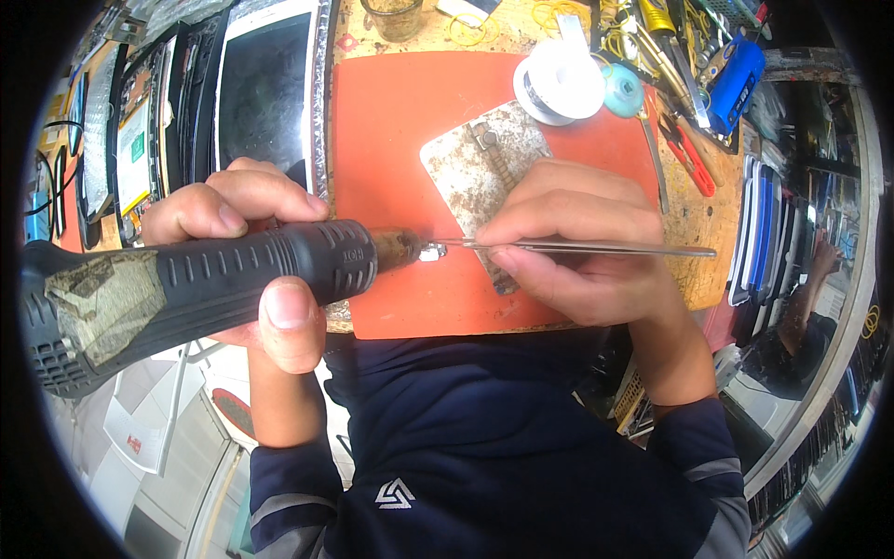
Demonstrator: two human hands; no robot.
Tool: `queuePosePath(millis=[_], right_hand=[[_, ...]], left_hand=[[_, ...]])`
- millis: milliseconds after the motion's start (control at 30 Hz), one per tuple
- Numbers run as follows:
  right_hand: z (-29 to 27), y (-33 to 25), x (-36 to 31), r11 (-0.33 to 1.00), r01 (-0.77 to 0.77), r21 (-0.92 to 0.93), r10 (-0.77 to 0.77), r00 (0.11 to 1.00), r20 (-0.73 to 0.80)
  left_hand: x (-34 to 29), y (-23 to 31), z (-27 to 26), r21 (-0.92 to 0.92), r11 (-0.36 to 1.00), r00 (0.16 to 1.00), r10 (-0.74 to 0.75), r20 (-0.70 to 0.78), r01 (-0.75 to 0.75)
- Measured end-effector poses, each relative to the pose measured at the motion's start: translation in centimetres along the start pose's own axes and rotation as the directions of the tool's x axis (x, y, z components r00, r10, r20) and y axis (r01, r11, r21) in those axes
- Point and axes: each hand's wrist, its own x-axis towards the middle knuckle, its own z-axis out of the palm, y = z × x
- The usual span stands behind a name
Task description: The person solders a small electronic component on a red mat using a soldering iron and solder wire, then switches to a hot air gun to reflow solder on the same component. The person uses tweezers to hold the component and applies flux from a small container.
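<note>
My left hand is wrapped round a black hot air gun with tape on its handle. The gun lies level, its brown-stained nozzle pointing right. A small silvery part is just off the nozzle's mouth, at the tips of thin metal tweezers. My right hand pinches these tweezers between thumb and fingers. Whether the tips grip the part is too small to tell. Below the hands lies an orange mat. A stained metal plate with a clamp-like piece on it is partly behind my right hand.
A white wire spool and a teal round container stand at the mat's far right corner. Red-handled pliers, a blue tool and other hand tools lie at the right. A white-framed tablet panel lies left. A glass cup stands far back.
</note>
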Motion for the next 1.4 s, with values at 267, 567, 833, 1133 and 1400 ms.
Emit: queuePosePath(millis=[267, 567, 833, 1133, 1400], right_hand=[[-0.14, -0.06, -0.02, 1.000, -0.007, -0.002, 0.007, 1.000, 0.001], [-0.04, -0.03, -0.01, 1.000, -0.002, 0.009, 0.002, 1.000, -0.014], [-0.02, -0.23, -0.22, 0.999, -0.032, 0.016, 0.032, 0.999, -0.030], [-0.09, -0.27, -0.15, 1.000, -0.016, 0.008, 0.016, 0.999, -0.032], [0.15, 0.03, -0.02, 1.000, 0.024, -0.012, -0.024, 0.999, -0.044]], left_hand=[[0.01, 0.00, -0.04, 0.001, 1.000, 1.000, 0.005, 0.009, -0.005], [-0.06, -0.08, -0.11, -0.013, 1.000, 1.000, 0.005, -0.005, -0.005], [-0.07, -0.14, -0.16, -0.021, 1.000, 1.000, 0.002, -0.003, -0.002], [-0.08, -0.11, -0.21, -0.034, 0.999, 1.000, 0.004, 0.024, -0.003], [-0.04, -0.10, -0.33, -0.029, 0.999, 1.000, 0.014, -0.003, -0.014]])
